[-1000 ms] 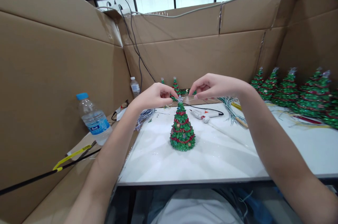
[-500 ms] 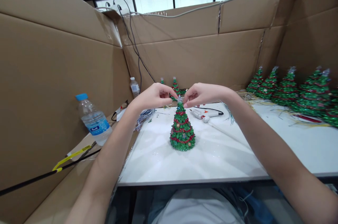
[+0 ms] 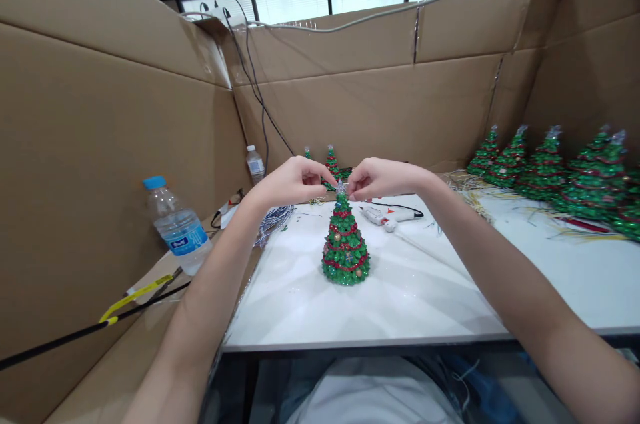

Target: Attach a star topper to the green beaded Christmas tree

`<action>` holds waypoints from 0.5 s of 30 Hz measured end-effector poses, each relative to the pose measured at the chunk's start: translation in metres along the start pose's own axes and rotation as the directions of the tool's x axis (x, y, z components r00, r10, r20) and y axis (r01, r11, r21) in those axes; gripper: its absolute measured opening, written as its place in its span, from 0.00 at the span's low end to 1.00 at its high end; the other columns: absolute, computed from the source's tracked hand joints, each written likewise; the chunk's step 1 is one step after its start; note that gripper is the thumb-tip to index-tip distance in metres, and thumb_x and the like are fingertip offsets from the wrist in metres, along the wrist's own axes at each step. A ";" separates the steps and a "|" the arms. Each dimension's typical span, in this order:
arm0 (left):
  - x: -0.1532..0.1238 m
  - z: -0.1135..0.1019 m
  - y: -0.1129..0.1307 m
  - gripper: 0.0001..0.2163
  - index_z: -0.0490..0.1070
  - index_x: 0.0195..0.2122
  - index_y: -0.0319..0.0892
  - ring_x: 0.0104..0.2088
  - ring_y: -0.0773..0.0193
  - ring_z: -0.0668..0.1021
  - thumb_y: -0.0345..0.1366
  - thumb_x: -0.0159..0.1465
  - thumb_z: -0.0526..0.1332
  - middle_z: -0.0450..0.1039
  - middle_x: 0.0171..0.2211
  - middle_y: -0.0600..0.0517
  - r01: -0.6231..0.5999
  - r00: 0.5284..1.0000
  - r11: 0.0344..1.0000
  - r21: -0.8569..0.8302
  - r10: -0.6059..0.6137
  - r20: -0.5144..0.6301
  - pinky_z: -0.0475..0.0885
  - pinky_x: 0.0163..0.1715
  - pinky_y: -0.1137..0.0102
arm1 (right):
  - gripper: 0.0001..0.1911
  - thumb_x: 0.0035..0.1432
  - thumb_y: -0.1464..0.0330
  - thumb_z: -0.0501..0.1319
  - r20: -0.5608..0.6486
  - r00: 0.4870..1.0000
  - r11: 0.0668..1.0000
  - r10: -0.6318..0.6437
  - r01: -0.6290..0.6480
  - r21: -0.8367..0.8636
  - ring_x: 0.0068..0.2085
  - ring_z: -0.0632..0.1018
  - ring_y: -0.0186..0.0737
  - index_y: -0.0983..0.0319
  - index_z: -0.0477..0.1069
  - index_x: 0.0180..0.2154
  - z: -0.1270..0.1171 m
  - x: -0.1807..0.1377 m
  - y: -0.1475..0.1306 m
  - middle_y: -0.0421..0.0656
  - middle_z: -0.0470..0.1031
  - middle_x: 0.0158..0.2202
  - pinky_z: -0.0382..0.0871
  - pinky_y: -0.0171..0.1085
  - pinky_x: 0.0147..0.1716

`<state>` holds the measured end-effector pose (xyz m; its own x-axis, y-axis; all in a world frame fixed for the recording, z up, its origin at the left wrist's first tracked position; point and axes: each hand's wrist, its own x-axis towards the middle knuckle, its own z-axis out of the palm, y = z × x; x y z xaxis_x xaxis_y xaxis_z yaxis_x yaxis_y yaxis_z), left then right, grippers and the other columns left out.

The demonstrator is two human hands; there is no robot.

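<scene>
Green tree (image 3: pixel 346 244): here it is in my head view, standing upright at the centre of the frame on the white counter (image 3: pixel 290 317), its long axis running straight up to the clear star (image 3: pixel 341 188) between my hands.
Left hand (image 3: pixel 296 181): in from the left, index finger stretched to the star's left edge and seemingly touching it, the other fingers curled; whether I'm pinching anything, I cannot tell.
Right hand (image 3: pixel 383 176): in from the right, fingertips gathered just beside the star; whether something thin sits between them, I cannot tell.
Star and fingertips: this is the relation that counts, the tip flanked from both sides, the left finger a touch nearer, the tree's body dropping away below both hands.
Glue gun (image 3: pixel 395 216): lying on its side on the counter, right of the tree and below my right hand in the frame.
Bundle of wires (image 3: pixel 274 223): left of centre, beyond my left forearm.
Row of trees (image 3: pixel 547 167): lined up along the right edge, well apart from my hands.
</scene>
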<state>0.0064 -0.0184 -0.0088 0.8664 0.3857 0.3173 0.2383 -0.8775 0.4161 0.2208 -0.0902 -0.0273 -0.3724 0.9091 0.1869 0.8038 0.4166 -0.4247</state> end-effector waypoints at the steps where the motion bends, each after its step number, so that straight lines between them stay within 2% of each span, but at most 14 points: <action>1: 0.000 0.000 0.000 0.15 0.79 0.38 0.34 0.20 0.73 0.63 0.31 0.52 0.58 0.67 0.20 0.54 0.000 1.000 1.000 0.000 0.000 0.000 0.58 0.19 0.77 | 0.09 0.49 0.66 0.61 -0.026 1.000 1.000 0.009 -0.010 -0.030 0.27 0.72 0.33 0.63 0.77 0.31 -0.001 0.000 0.000 0.40 0.75 0.26 0.61 0.32 0.27; 3: 0.000 0.000 -0.001 0.15 0.79 0.38 0.34 0.20 0.73 0.63 0.31 0.52 0.58 0.67 0.20 0.54 -0.003 1.000 1.000 -0.003 0.003 0.001 0.58 0.19 0.77 | 0.08 0.48 0.67 0.61 -0.125 0.991 0.991 0.052 -0.067 -0.113 0.28 0.73 0.34 0.62 0.78 0.29 -0.002 -0.001 0.000 0.41 0.77 0.27 0.60 0.32 0.28; 5: 0.000 0.000 -0.001 0.15 0.79 0.38 0.34 0.20 0.73 0.63 0.31 0.52 0.58 0.67 0.20 0.54 -0.006 1.000 1.000 -0.006 0.006 -0.001 0.58 0.19 0.77 | 0.07 0.47 0.69 0.60 -0.270 0.958 0.977 0.100 -0.146 -0.156 0.28 0.72 0.34 0.63 0.78 0.27 -0.004 -0.002 0.000 0.41 0.77 0.27 0.60 0.33 0.28; 7: 0.000 0.000 -0.001 0.15 0.79 0.38 0.34 0.20 0.74 0.63 0.31 0.52 0.58 0.66 0.20 0.55 -0.008 1.000 1.000 -0.008 0.008 -0.002 0.58 0.19 0.77 | 0.07 0.47 0.69 0.60 -0.415 0.901 0.977 0.124 -0.184 -0.109 0.27 0.71 0.33 0.64 0.77 0.27 -0.005 -0.001 -0.001 0.42 0.76 0.25 0.60 0.33 0.28; 9: 0.000 0.000 -0.001 0.15 0.79 0.37 0.34 0.20 0.74 0.63 0.31 0.52 0.58 0.66 0.20 0.55 -0.008 1.000 1.000 -0.012 0.008 -0.003 0.58 0.19 0.77 | 0.08 0.48 0.69 0.60 -0.517 0.847 0.987 0.124 -0.157 -0.020 0.26 0.71 0.33 0.65 0.77 0.27 -0.006 -0.001 -0.001 0.43 0.74 0.23 0.61 0.33 0.27; 11: 0.000 0.001 -0.001 0.15 0.79 0.37 0.34 0.19 0.74 0.62 0.31 0.52 0.57 0.65 0.20 0.55 -0.008 1.000 1.000 -0.019 0.008 -0.002 0.57 0.18 0.77 | 0.08 0.49 0.68 0.60 -0.560 0.821 0.994 0.111 -0.098 0.053 0.24 0.71 0.33 0.65 0.76 0.28 -0.006 -0.001 -0.001 0.43 0.74 0.23 0.62 0.33 0.26; 12: 0.000 0.001 -0.001 0.15 0.79 0.37 0.34 0.19 0.74 0.62 0.30 0.52 0.57 0.65 0.20 0.55 -0.007 1.000 1.000 -0.022 0.007 -0.003 0.57 0.18 0.77 | 0.09 0.49 0.67 0.60 -0.556 0.825 0.994 0.102 -0.068 0.081 0.24 0.71 0.32 0.65 0.76 0.28 -0.006 -0.001 -0.002 0.42 0.73 0.23 0.63 0.33 0.26; 15: 0.000 0.001 -0.002 0.15 0.79 0.38 0.34 0.20 0.74 0.62 0.31 0.52 0.58 0.66 0.20 0.55 -0.004 1.000 1.000 -0.018 0.004 -0.002 0.57 0.19 0.77 | 0.10 0.51 0.65 0.61 -0.448 0.891 0.991 0.065 -0.004 0.135 0.23 0.71 0.31 0.65 0.76 0.31 -0.005 -0.003 -0.004 0.42 0.74 0.24 0.63 0.33 0.24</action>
<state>0.0060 -0.0167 -0.0102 0.8665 0.3827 0.3205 0.2268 -0.8738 0.4303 0.2213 -0.0941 -0.0219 -0.0719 0.8409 0.5363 0.7350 0.4082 -0.5414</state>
